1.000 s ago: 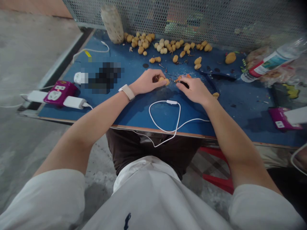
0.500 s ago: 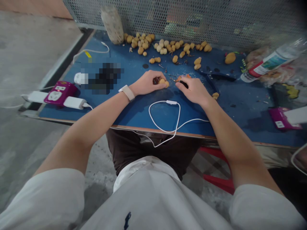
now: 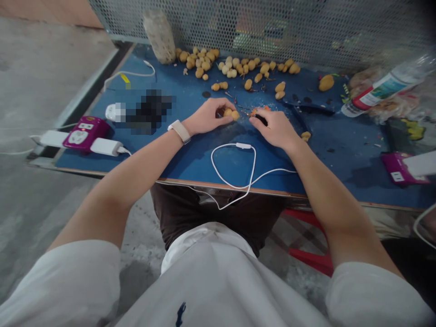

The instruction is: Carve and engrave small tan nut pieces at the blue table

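Note:
Between the thumb and fingers of my left hand (image 3: 209,117) is a small tan bottle gourd (image 3: 232,114), lying on its side close to the tabletop. My right hand (image 3: 274,127) is curled, just to the right of the gourd, around a tool with an orange and black handle (image 3: 261,119). Most of that tool is hidden by my fingers, so its exact kind does not show. Its thin end points left toward the gourd. Pale crumbs and a few thin metal pieces (image 3: 231,95) lie beyond my hands.
Several small gourds (image 3: 204,59) line the back of the blue table (image 3: 190,159) by a perforated metal panel (image 3: 221,27). A clear jar (image 3: 160,38) stands back left. A bottle (image 3: 384,86) leans at right. Purple power socket (image 3: 86,131) at left; white cable (image 3: 255,159) in front.
My left hand has shifted slightly up and turned the gourd a little within its grip. The right hand stays almost in place.

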